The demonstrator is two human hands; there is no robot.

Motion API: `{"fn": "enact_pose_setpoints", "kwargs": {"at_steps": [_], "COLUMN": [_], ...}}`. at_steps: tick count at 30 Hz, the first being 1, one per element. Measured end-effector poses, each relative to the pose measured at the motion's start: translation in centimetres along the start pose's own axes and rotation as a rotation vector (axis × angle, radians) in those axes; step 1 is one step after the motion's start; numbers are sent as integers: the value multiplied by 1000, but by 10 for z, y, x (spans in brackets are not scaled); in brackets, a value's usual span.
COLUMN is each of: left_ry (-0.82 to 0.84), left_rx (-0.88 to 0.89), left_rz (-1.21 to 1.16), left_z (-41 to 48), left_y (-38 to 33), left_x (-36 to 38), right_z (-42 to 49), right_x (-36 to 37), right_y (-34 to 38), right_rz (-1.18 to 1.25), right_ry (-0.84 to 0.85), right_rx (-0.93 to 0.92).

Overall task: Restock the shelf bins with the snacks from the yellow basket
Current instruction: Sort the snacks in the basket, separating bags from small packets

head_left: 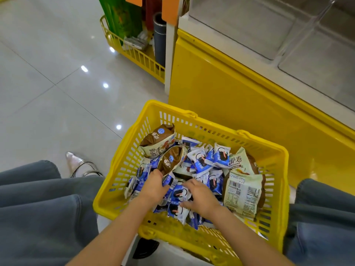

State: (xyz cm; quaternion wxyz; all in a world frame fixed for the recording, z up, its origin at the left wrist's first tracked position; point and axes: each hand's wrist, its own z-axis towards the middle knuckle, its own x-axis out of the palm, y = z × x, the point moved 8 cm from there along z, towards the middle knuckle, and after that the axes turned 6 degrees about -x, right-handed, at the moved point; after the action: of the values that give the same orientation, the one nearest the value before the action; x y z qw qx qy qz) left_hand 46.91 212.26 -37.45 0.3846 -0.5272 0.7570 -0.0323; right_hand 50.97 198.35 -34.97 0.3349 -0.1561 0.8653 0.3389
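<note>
The left hand (156,184) pinches a brown-and-cream snack packet (171,160) in the yellow plastic basket (194,115), the right hand (199,198) lies spread over small blue-and-white packets (201,162); they look light, crinkly and slippery, best gripped by sealed edges.

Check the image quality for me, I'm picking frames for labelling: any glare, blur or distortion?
Head view: bright lamp glare spots on the glossy floor; wide-angle bending of the cabinet edges; basket and packets lit evenly, print readable; both hands fairly sharp.
</note>
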Motion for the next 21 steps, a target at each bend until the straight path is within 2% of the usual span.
{"fn": "enact_pose_setpoints", "kwargs": {"at_steps": [2, 6, 10, 12, 15, 17, 18, 21], "left_ry": [35, 66, -61, -85, -92, -143, -174, -228], "left_rx": [-13, -23, -18, 4, 32, 104, 156, 294], "left_rz": [47, 37, 260, 295, 97, -82, -149, -303], "left_z": [0, 1, -4, -7, -10, -15, -18, -26], "left_y": [4, 7, -1, -9, -18, -33, -44, -84], "left_x": [5, 12, 1, -5, -16, -32, -42, -62], "right_z": [0, -6, -24, -30, -38, -45, -46, -38], "right_x": [-5, -16, -38, -66, -117, -147, -155, -142], "right_y": [1, 1, -10, -18, -34, -47, -53, -77], "right_rz": [4, 131, 309, 360, 399, 260, 142, -171], "right_ry": [4, -106, -190, -287, -548, -719, -732, -484], "right_rx": [-15, 2, 30, 59, 85, 112, 134, 237]}}
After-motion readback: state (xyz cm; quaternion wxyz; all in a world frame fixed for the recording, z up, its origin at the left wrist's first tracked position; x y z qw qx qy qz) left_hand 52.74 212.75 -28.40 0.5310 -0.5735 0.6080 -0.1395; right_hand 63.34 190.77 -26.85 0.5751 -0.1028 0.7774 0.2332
